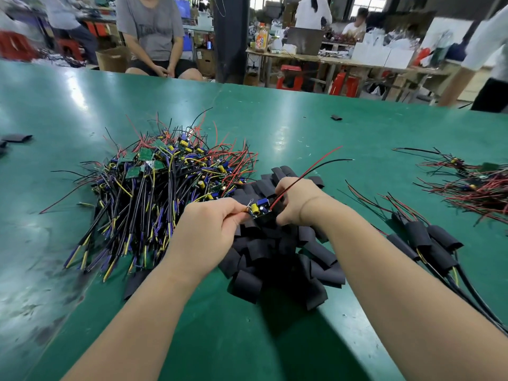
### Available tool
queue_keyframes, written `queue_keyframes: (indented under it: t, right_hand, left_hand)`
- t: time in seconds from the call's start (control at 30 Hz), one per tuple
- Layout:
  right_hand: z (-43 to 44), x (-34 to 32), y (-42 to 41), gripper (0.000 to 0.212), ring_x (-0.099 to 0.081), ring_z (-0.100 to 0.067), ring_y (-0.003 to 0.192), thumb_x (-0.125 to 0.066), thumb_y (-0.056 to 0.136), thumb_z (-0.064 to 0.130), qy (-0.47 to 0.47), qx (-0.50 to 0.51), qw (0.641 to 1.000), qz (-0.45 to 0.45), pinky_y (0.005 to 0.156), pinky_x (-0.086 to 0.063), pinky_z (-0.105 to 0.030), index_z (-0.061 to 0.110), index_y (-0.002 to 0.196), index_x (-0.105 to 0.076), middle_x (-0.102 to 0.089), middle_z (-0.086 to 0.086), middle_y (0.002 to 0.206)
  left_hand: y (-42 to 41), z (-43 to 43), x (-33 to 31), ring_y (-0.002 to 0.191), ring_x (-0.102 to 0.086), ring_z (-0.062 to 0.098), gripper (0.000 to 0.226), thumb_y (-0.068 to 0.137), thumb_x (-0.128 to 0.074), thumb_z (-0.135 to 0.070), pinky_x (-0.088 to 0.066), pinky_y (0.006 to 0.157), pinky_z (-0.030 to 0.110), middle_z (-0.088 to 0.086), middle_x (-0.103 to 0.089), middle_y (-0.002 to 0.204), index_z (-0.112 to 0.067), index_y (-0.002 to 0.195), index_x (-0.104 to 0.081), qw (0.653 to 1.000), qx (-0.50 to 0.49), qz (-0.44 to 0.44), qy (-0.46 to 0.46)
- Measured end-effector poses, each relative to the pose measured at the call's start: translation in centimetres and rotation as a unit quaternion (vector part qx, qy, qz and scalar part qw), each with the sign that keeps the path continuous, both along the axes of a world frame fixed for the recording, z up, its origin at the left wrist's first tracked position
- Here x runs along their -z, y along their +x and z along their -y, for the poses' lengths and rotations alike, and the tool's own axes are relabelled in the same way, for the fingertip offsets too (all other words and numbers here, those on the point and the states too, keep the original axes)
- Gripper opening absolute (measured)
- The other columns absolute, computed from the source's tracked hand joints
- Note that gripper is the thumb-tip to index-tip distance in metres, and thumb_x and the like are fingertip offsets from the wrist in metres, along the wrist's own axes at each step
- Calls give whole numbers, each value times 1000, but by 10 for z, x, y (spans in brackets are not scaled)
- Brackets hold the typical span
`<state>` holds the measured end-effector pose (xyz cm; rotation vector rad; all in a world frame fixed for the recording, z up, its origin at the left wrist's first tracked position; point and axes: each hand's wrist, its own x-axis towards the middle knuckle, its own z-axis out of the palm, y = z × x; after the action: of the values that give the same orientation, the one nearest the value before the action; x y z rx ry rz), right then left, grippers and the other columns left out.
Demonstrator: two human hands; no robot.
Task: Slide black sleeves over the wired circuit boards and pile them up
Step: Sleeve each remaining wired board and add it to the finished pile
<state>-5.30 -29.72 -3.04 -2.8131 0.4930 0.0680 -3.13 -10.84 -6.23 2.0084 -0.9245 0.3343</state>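
Over a green worktop (275,119), our left hand (211,218) pinches a crosswise circuit board (258,209), leads (308,167) pointing right; right hand (295,202) grips black sleeve (268,220).

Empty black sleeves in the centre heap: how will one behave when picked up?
Probably light and floppy: the sleeves lie flattened and creased. Unlikely to roll, being flat. The matte surface likely grips rather than slips.

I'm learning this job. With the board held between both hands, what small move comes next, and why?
Probably push the sleeve in the right hand further over the board: the end pinched by the left hand is bare, with its yellow capacitor showing.
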Motion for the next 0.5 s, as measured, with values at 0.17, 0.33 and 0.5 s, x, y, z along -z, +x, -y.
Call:
queue_keyframes:
  t: [0.17, 0.33, 0.5]
  right_hand:
    - [22, -1, -51, 38, -57, -11, 74, -80, 70, 16, 176, 100, 971, 127, 57, -42, -17, 26, 104, -65, -61, 9, 89]
    - [36, 10, -94, 21, -64, -16, 74, -77, 70, 9, 550, 171, 759, 303, 65, -52, -18, 13, 88, -68, -70, -4, 83]
    - [26, 12, -108, 29, -70, -5, 69, -67, 67, 42, 762, 204, 490, 370, 49, -46, -5, 16, 67, -77, -75, 1, 80]
  left_hand:
    - [4, -5, -4, 56, -53, -10, 11, 81, -72, -5, -34, 53, 3, -17, -62, 62, -13, 87, -77, 1000, 17, 3, 2]
    - [1, -4, -3, 59, -59, -3, 13, 79, -74, -4, -43, 55, 9, -25, -60, 61, -15, 86, -77, 999, 34, -7, -4]
    - [-3, -2, -1, 57, -60, -3, 14, 79, -74, -4, -48, 58, 18, -22, -63, 65, -16, 85, -76, 999, 41, -5, -7]
